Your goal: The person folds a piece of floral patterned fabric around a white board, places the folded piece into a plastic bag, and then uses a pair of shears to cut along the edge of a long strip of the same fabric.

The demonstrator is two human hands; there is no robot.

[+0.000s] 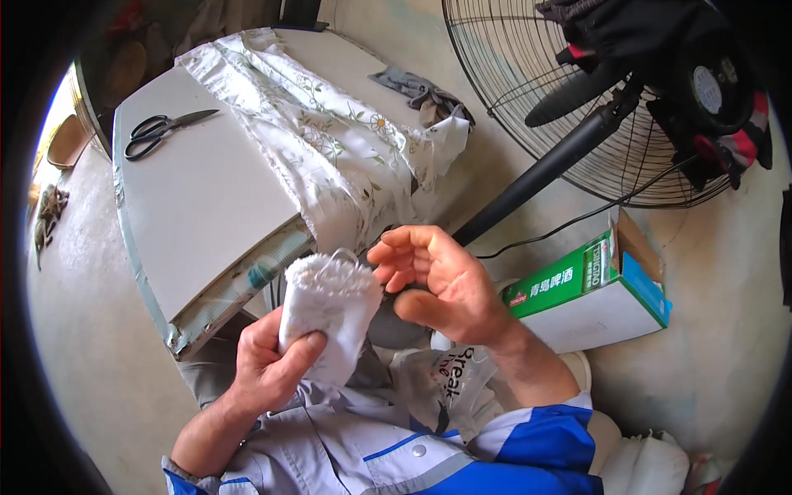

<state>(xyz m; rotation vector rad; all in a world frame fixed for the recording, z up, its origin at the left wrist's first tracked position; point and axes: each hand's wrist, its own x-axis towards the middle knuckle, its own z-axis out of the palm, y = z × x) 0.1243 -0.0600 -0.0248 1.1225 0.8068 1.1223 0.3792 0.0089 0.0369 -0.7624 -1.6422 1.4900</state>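
My left hand [276,359] is closed around a folded white cloth [326,318], its thumb pressed across the front. The upper edge of this bundle is fluffy and frayed, and a thin pale loop stands up from it. Just to the right, my right hand [445,285] is raised with the palm turned partly toward the cloth. Its fingers are bent but apart from the thumb, and I see nothing held between them. Beyond both hands, a white fabric with a flower pattern [322,144] drapes over the table and hangs off its near edge.
Black-handled scissors [165,130] lie on the white table [194,214]. A grey cloth [421,95] rests at its right end. A large black fan [569,140] leans at the right, its cord near a green-and-white carton [577,289]. A clear plastic bag [450,384] is by my lap.
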